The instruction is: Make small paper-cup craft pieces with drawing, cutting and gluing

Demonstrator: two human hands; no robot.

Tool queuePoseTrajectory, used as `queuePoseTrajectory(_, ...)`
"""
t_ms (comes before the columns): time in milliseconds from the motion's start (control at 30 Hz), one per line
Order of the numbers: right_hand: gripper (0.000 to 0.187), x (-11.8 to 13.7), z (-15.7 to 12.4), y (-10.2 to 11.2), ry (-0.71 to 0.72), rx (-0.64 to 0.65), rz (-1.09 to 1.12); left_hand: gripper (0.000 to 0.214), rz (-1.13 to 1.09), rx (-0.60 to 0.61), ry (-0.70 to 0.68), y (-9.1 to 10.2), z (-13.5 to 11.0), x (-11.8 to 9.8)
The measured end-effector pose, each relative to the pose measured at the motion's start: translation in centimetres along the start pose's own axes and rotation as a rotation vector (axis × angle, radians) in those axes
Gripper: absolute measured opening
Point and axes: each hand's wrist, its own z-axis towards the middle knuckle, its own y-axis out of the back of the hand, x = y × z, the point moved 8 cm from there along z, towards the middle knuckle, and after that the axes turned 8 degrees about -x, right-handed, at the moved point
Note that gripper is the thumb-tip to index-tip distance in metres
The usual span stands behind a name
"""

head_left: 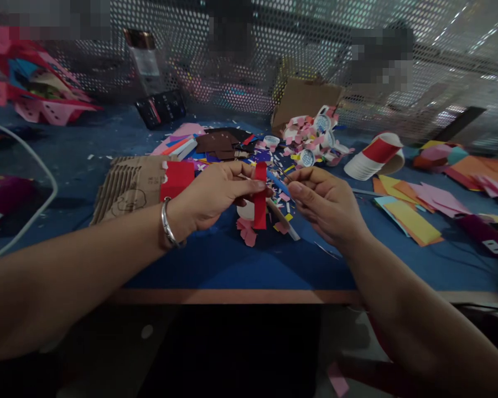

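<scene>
My left hand (219, 193), with a silver bracelet at the wrist, pinches a narrow red paper strip (260, 213) that hangs upright between thumb and fingers. Close to its right, my right hand (326, 202) is closed in a pinch. Something thin and dark shows at its fingertips, too small to name. A bright blue piece (277, 179) lies between the two hands; whether either one touches it, I cannot tell. Below the red strip, a pink paper piece (248, 231) and a pale stick (289, 228) rest on the blue table (232, 271).
Corrugated cardboard (128, 185) with a red paper piece (178, 177) lies left. Behind are paper scraps (219, 143), a black phone-like object (161, 109) and a pile of pink-and-white paper pieces (309, 138). Right stand paper cups (375, 156) beside coloured sheets (415, 218).
</scene>
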Motion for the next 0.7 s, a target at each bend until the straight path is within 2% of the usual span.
queuePoseTrajectory(100, 0.053, -0.1, 0.0, -0.3, -0.012, 0.011, 0.004, 0.018, -0.056, -0.050, 0.019, 0.3, 0.4, -0.1)
queuePoseTrajectory(267, 0.057, -0.4, 0.1, -0.3, -0.018, 0.011, -0.035, 0.023, -0.108, -0.052, 0.018, 0.1, 0.5, -0.2)
queuePoseTrajectory(433, 0.056, -0.5, 0.0, -0.4, -0.033, 0.021, -0.027, 0.017, -0.111, -0.115, -0.017, 0.8, 0.6, -0.3)
queuePoseTrajectory(633, 0.056, -0.6, -0.3, -0.7, -0.090, 0.029, -0.049, 0.016, -0.120, -0.233, -0.211, 2.2, 1.3, -1.7)
queuePoseTrajectory(700, 0.055, -0.7, -0.3, -0.7, -0.097, 0.030, -0.042, 0.018, -0.154, -0.267, -0.225, 2.6, 1.3, -1.9)
